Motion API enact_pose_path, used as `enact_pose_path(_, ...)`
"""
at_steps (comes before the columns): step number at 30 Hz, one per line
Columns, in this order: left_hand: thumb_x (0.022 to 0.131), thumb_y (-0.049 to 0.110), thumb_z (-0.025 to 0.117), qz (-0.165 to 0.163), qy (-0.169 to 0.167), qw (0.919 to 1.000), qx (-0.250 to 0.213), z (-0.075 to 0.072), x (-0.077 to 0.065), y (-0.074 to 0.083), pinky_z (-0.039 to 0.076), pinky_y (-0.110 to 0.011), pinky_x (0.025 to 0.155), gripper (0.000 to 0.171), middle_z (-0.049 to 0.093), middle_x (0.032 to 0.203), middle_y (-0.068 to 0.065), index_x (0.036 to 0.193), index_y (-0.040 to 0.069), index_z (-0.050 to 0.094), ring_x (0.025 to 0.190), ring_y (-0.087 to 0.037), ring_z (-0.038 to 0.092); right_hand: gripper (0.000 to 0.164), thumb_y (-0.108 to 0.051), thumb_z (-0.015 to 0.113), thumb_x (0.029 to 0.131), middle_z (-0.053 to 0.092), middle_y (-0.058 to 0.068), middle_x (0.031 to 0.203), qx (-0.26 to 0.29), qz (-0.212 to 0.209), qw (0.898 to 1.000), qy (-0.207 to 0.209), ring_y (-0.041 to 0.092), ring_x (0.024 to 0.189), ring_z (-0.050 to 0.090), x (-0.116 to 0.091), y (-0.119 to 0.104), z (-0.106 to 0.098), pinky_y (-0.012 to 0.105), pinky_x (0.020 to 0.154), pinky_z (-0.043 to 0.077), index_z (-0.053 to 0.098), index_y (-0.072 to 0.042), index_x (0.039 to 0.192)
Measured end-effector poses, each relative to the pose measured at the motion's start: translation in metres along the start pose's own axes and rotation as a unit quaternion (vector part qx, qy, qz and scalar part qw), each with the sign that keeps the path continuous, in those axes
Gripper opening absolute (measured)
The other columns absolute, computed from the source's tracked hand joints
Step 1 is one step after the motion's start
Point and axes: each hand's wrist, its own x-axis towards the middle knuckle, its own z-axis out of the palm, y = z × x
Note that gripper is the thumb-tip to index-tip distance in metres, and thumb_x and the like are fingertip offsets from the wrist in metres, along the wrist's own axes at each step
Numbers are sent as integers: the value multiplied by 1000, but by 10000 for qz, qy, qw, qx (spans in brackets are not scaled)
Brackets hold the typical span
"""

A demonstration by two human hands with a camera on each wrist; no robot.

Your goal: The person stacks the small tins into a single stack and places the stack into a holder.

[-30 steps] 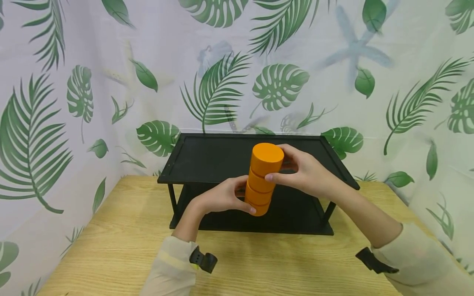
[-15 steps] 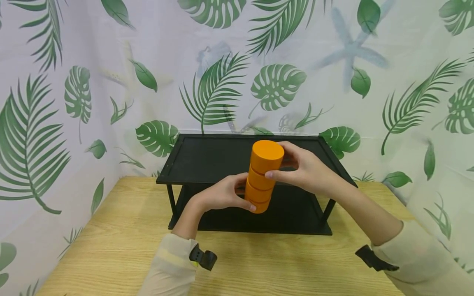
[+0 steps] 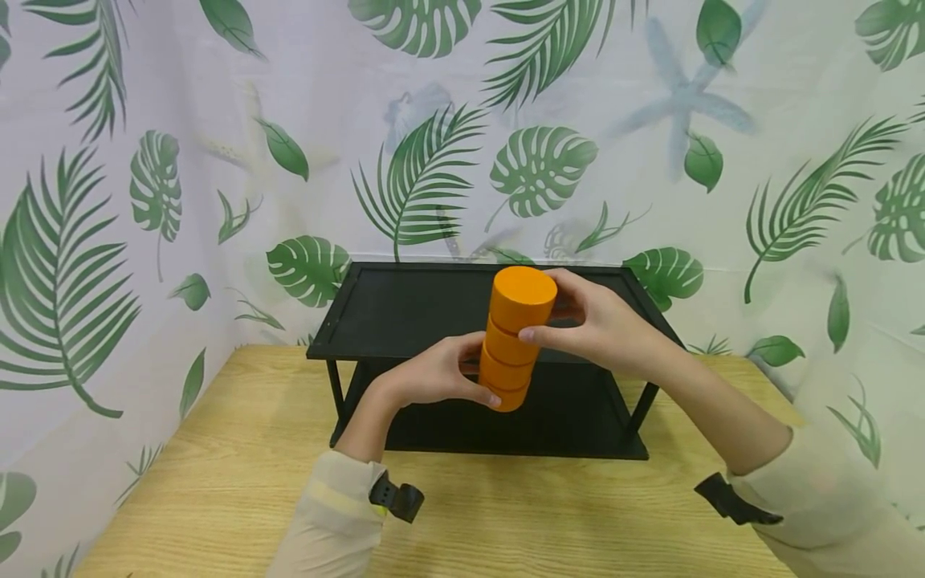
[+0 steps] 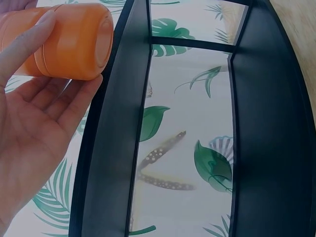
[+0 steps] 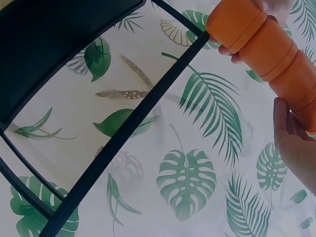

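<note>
A stack of several orange cylinders [image 3: 507,349], end to end, is held up in front of a black two-tier shelf [image 3: 419,309], leaning slightly right at the top. My left hand [image 3: 437,373] grips the lower part, with the thumb on the near side. Higher up, my right hand [image 3: 603,329] pinches the stack from the right. In the left wrist view the round bottom end of the lowest cylinder [image 4: 79,44] juts past the left hand [image 4: 37,118]. Seams between the orange cylinders [image 5: 269,52] show in the right wrist view, beside the right hand [image 5: 298,143].
The shelf's lower board [image 3: 462,429] rests on a wood-grain table [image 3: 238,474]. Thin black posts [image 3: 641,409] join the two tiers. Behind hangs a white cloth [image 3: 303,80] printed with green leaves. A dark strap [image 3: 396,498] circles the left sleeve.
Both hands have raised the stack a little, with the same hold throughout. The head view has shifted very slightly; the shelf stays in place.
</note>
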Motion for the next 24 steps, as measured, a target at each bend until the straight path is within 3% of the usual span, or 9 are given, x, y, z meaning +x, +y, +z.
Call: enact_pose_path(24,76,0,74,83,-2,10000,-8,-10,5,9,37,-29,97,63,51,122,-5,131,5,43,113,-16,49,59,-24,68,84,54,10,118,-50,2,10000,42,25,107,54,5,-9,-8,45,92,42,41,-3,132)
